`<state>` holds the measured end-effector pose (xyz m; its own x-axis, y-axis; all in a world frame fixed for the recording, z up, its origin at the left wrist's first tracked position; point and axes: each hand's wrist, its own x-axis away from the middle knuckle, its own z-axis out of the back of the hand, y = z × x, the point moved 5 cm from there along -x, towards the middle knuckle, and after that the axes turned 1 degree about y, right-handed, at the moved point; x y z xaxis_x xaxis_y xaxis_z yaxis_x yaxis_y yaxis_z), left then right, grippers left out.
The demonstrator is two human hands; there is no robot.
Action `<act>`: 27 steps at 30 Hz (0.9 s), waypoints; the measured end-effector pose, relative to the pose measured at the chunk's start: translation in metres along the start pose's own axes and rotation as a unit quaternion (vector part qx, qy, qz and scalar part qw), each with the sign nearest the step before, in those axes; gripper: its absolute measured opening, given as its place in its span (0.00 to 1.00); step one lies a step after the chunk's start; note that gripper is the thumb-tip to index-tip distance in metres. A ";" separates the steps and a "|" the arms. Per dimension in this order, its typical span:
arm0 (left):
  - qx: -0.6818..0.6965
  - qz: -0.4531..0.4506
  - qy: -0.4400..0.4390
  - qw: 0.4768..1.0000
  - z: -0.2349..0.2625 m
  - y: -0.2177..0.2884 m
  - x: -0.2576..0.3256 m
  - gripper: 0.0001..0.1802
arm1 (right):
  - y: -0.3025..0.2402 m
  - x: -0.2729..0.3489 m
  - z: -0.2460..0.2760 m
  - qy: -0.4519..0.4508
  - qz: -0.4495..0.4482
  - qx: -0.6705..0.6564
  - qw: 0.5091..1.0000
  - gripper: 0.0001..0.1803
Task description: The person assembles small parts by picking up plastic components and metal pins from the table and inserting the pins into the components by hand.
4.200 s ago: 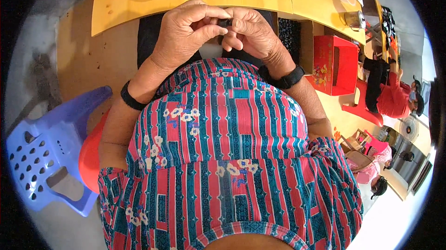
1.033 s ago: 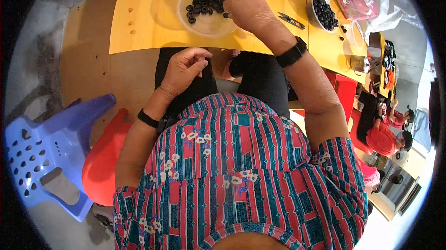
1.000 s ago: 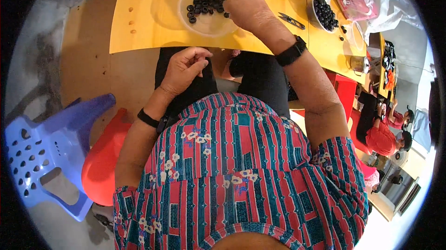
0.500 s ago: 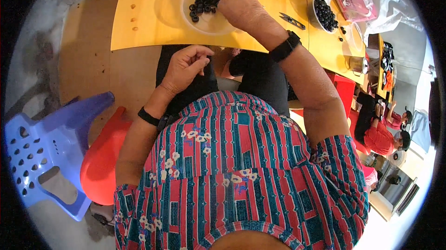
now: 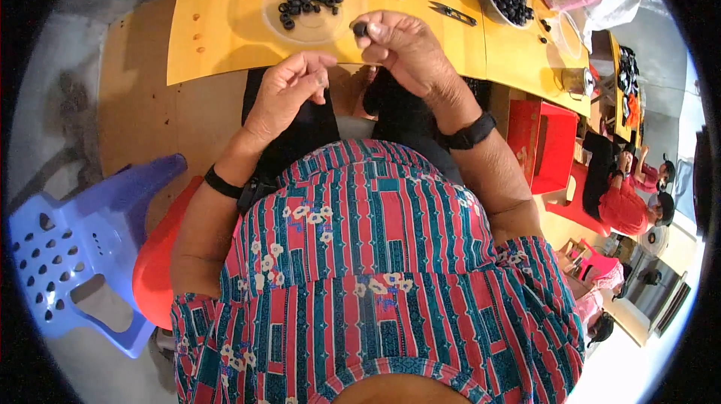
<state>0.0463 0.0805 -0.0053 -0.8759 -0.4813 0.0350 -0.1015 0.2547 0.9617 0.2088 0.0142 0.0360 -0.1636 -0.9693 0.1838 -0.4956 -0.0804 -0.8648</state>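
While your left hand [image 5: 289, 92] hovers by the table [image 5: 466, 47] edge, fingers half curled, contents unclear, your right hand [image 5: 409, 51] pinches one small black piece [image 5: 360, 28] between thumb and fingertips, short of the dish. Step, judged: readying that piece for two-handed work; next move probably calls for left fingertips meeting it. Beyond: clear round dish [image 5: 323, 31] bearing black rings [image 5: 306, 7].

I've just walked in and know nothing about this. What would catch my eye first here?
Probably the pink-and-teal striped top with white flowers, which fills the middle and bottom of the picture. Above it, the right hand pinches a small black part near the edge of the yellow table. Far left, a perforated blue plastic seat stands out too.
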 end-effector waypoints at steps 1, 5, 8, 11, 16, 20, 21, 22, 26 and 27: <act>0.011 -0.014 0.009 1.000 -0.005 0.008 -0.004 0.14 | 0.007 0.006 -0.001 0.000 -0.011 -0.044 0.999 0.10; 0.010 -0.083 0.012 0.996 -0.027 0.032 -0.018 0.17 | 0.026 0.023 -0.004 0.008 -0.026 -0.102 0.994 0.10; -0.081 -0.104 0.000 0.991 -0.023 0.027 -0.025 0.15 | 0.033 0.022 -0.012 0.035 -0.020 -0.121 0.992 0.10; -0.091 -0.102 0.016 0.990 -0.019 0.021 -0.027 0.12 | 0.039 0.020 -0.009 0.035 0.001 -0.126 0.991 0.10; -0.022 -0.062 0.019 0.998 -0.023 0.018 -0.026 0.13 | 0.039 0.026 -0.006 0.063 -0.003 -0.124 0.990 0.09; 0.091 0.003 0.026 0.995 -0.019 0.003 -0.027 0.14 | 0.036 0.026 -0.004 0.081 0.032 -0.047 0.995 0.08; 0.091 0.002 0.025 0.996 -0.017 0.002 -0.027 0.14 | 0.035 0.026 -0.005 0.081 0.034 -0.046 0.995 0.08; 0.153 0.017 0.012 0.988 -0.017 0.001 -0.027 0.15 | 0.032 0.027 -0.004 0.103 0.049 0.001 0.993 0.06; 0.258 0.054 0.023 0.964 -0.023 -0.003 -0.023 0.15 | 0.018 0.034 -0.006 0.158 0.127 0.090 0.975 0.06; 0.258 0.053 0.024 0.964 -0.024 -0.003 -0.022 0.15 | 0.016 0.034 -0.007 0.156 0.127 0.091 0.975 0.06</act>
<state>0.0776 0.0699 -0.0027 -0.8729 -0.4641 0.1503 -0.2445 0.6828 0.6884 0.1887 -0.0187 0.0316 -0.5274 -0.8473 0.0621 -0.2509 0.0855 -0.9642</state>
